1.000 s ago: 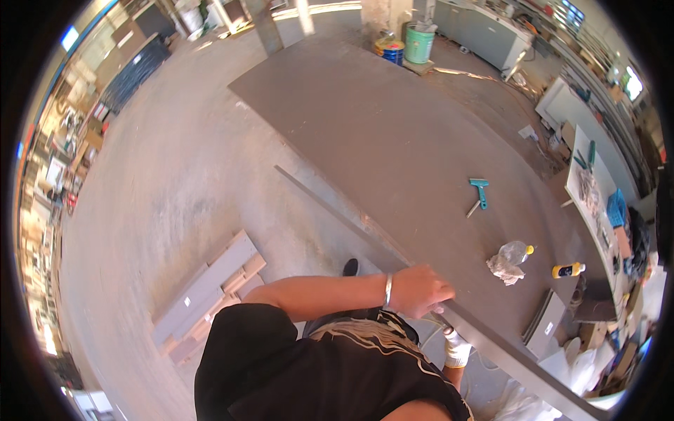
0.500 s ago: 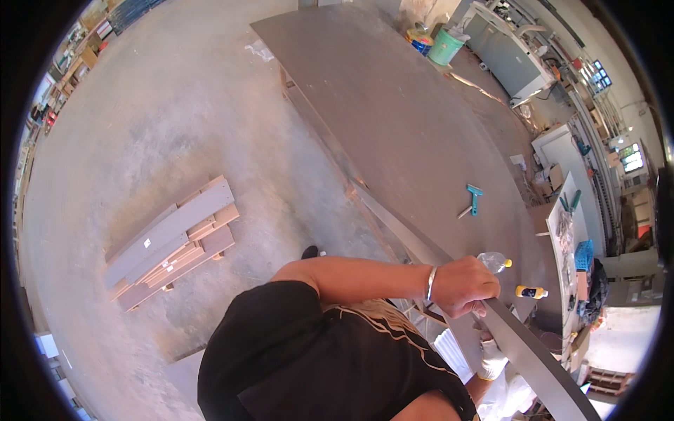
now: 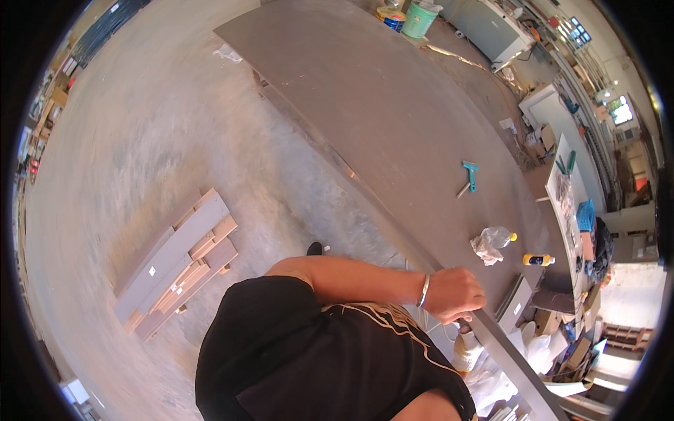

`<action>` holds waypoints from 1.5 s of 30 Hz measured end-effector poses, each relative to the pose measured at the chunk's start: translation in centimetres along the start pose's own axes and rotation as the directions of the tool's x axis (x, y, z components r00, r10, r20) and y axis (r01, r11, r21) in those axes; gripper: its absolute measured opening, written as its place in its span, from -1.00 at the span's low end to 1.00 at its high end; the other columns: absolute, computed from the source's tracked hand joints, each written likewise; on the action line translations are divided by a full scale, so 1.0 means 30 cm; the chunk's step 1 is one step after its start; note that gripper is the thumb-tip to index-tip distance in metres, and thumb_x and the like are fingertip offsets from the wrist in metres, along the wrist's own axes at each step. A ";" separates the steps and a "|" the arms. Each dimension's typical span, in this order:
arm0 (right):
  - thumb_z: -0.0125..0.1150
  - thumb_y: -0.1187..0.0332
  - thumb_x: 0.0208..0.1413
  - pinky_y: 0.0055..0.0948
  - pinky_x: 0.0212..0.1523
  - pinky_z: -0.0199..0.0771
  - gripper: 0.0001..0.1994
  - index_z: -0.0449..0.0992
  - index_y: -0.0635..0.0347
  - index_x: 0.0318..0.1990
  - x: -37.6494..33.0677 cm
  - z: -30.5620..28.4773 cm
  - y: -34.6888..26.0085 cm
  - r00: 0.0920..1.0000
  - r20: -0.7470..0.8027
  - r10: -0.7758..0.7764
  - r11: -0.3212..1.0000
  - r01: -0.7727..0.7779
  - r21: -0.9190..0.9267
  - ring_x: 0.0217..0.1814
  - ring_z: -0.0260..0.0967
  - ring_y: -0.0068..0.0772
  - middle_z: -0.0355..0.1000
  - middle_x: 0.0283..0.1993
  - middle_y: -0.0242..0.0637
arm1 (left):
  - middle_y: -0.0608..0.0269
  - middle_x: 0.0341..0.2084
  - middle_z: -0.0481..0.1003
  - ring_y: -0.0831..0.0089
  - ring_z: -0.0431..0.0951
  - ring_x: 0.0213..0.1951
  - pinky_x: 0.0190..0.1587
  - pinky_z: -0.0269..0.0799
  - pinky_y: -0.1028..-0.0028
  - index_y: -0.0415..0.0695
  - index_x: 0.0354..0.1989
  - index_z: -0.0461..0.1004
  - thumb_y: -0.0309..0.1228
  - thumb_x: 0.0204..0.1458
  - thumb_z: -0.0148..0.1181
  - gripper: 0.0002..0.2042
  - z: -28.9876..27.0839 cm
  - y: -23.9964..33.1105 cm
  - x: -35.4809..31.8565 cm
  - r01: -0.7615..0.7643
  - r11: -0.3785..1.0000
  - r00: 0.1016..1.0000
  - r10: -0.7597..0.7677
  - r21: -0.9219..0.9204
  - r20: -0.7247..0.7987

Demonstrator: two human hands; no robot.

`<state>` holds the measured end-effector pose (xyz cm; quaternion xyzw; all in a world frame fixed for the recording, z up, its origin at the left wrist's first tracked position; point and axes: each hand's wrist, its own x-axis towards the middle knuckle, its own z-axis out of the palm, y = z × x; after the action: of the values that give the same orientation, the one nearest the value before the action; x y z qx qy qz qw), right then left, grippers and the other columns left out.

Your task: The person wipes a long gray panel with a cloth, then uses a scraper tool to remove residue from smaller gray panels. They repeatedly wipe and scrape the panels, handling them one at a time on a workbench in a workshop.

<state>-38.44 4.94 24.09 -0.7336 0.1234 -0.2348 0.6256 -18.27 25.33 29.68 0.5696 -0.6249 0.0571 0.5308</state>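
Observation:
A long, narrow grey board (image 3: 507,361) runs slantwise from the near edge of a big brown-grey tabletop (image 3: 393,133) down to the lower right. My bare left hand (image 3: 455,293), with a bracelet at the wrist, is closed over the board's upper edge. Below it, my right hand (image 3: 467,351) wears a white glove and is against the board's near side, its fingers curled at it and partly hidden. Beyond the left hand, a crumpled rag (image 3: 486,250) lies against a clear plastic bottle (image 3: 497,236) with a yellow cap.
On the tabletop also lie a teal-handled scraper (image 3: 471,177) and a small yellow bottle (image 3: 538,259). Stacked boards (image 3: 175,266) rest on the floor at left. A green bucket (image 3: 420,19) stands beyond the table. A cluttered bench (image 3: 562,189) is at right.
Both hands and the board have shifted left in the picture, and the board lies closer along the table's edge. My view has turned slightly. The rag beside the bottle has come into sight.

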 end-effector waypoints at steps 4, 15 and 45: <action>0.51 0.34 0.14 -0.24 -0.11 0.68 -0.56 0.57 0.37 0.12 0.019 0.011 -0.019 0.999 -0.034 -0.021 1.000 0.022 0.017 -0.16 0.64 -0.22 0.63 -0.12 -0.15 | 0.22 -0.41 0.52 0.17 0.61 -0.27 -0.18 0.45 0.20 -0.10 -0.37 0.47 -0.24 -0.04 0.47 -0.71 0.012 0.052 -0.024 -0.093 0.994 0.995 0.095 0.061 -0.024; 0.50 0.19 0.23 -0.30 -0.05 0.61 -0.60 0.57 0.26 0.06 -0.058 0.106 -0.070 0.996 -0.004 -0.094 0.947 0.088 -0.309 -0.10 0.57 -0.30 0.60 -0.15 -0.23 | 0.18 -0.41 0.50 0.07 0.57 -0.30 -0.21 0.41 0.13 -0.14 -0.36 0.45 -0.27 -0.13 0.51 -0.67 -0.130 0.128 0.004 -0.108 0.984 0.985 0.087 -0.145 -0.146; 0.49 0.09 0.26 -0.33 0.03 0.51 -0.59 0.54 0.20 0.03 -0.045 0.334 -0.079 0.993 -0.083 0.082 0.994 -0.088 -0.064 0.00 0.48 -0.33 0.53 -0.06 -0.28 | 0.18 -0.29 0.54 0.10 0.59 -0.19 -0.09 0.45 0.21 -0.11 -0.13 0.49 -0.21 0.04 0.45 -0.65 -0.124 0.125 0.085 0.101 0.992 0.990 -0.108 -0.071 -0.090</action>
<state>-34.87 14.63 25.09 -0.7385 0.1873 -0.2327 0.6045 -18.39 27.48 35.16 0.5803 -0.5702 0.0351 0.5804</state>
